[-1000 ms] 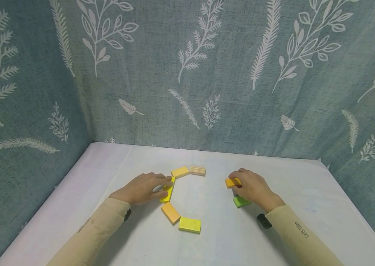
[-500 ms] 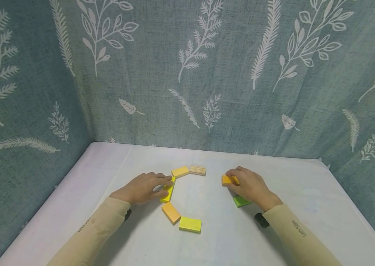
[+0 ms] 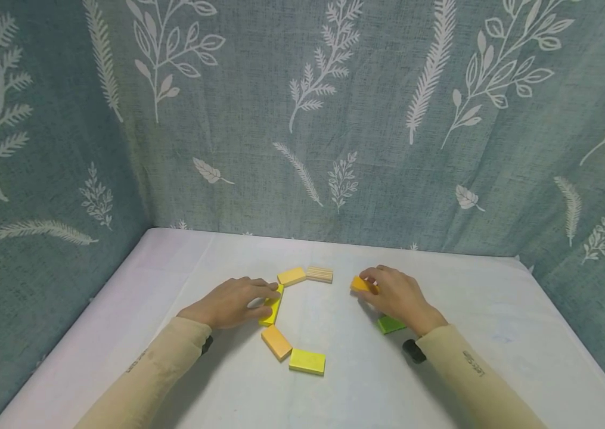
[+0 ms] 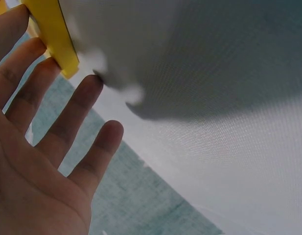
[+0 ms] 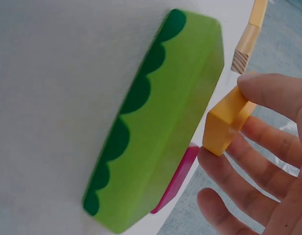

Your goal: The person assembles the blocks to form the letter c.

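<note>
My right hand (image 3: 396, 295) pinches an orange block (image 3: 361, 284) between thumb and fingers, to the right of a striped natural-wood block (image 3: 319, 274). In the right wrist view, the thumb and the fingertips meet the held orange block (image 5: 224, 120) on opposite sides. Fingers of my left hand (image 3: 232, 302), including the thumb, rest on a yellow block (image 3: 272, 310) lying on the table. The left wrist view has the fingers nearly straight, some touching that yellow block (image 4: 53, 34). A green block (image 3: 390, 324) lies below my right hand, partly hidden by it.
A light-orange block (image 3: 292, 276), another orange block (image 3: 276, 342) and a yellow-green block (image 3: 307, 361) form a curve with the others on the white table (image 3: 356, 387). Beside the green block is a magenta block (image 5: 176, 181). Patterned curtain (image 3: 259, 119) stands behind.
My right hand has moved left and slightly away from me with the orange block, away from the green block. My left hand has stayed at the yellow block.
</note>
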The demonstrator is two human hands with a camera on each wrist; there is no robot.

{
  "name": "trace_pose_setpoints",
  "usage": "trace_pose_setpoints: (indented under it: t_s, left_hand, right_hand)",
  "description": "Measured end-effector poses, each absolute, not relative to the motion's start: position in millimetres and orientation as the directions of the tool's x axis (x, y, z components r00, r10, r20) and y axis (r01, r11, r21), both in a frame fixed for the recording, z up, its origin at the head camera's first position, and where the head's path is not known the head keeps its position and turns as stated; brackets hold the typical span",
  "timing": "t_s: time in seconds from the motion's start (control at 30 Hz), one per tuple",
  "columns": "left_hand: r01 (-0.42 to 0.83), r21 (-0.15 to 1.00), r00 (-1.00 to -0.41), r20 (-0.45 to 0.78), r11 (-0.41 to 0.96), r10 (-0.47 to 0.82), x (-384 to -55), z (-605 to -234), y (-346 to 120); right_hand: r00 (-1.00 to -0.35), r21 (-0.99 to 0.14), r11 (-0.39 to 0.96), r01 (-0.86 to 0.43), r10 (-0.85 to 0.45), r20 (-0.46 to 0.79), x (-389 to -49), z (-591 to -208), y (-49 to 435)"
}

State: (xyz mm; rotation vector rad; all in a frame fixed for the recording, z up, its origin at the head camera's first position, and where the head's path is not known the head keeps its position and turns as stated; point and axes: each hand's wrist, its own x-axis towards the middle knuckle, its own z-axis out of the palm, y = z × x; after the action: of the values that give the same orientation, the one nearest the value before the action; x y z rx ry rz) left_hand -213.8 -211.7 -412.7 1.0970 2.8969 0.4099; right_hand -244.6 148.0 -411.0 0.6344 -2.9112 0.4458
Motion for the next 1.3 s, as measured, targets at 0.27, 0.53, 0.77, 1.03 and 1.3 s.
trace_pose_setpoints:
  t_s: [0.27,0.53,0.77,1.03,1.3]
  left_hand:
    - [0.645,0.252,-0.755,0.07,0.721,0.652,-213,-412,-212]
    - [0.649,0.249,-0.753,0.072,0.719,0.655,-214,-413,-211]
    - [0.652,0.248,-0.751,0.076,0.717,0.656,-214,-412,-211]
    - [0.639,0.253,-0.76,0.062,0.726,0.647,-214,-412,-211]
    - [0.645,0.251,-0.756,0.064,0.722,0.652,-214,-412,-211]
  right_hand:
    - [-0.907,-0.277,0.864,-0.421,-0.393,0.154,-249,-412,138]
    - [-0.918,-0.271,0.877,-0.396,-0.383,0.102,-249,-415,135]
    - [-0.915,-0.26,0.877,-0.403,-0.391,0.099,-247,-413,135]
    - [-0.913,-0.265,0.873,-0.408,-0.396,0.102,-249,-409,133]
    - [-0.927,-0.285,0.883,-0.373,-0.369,0.07,-256,-406,122]
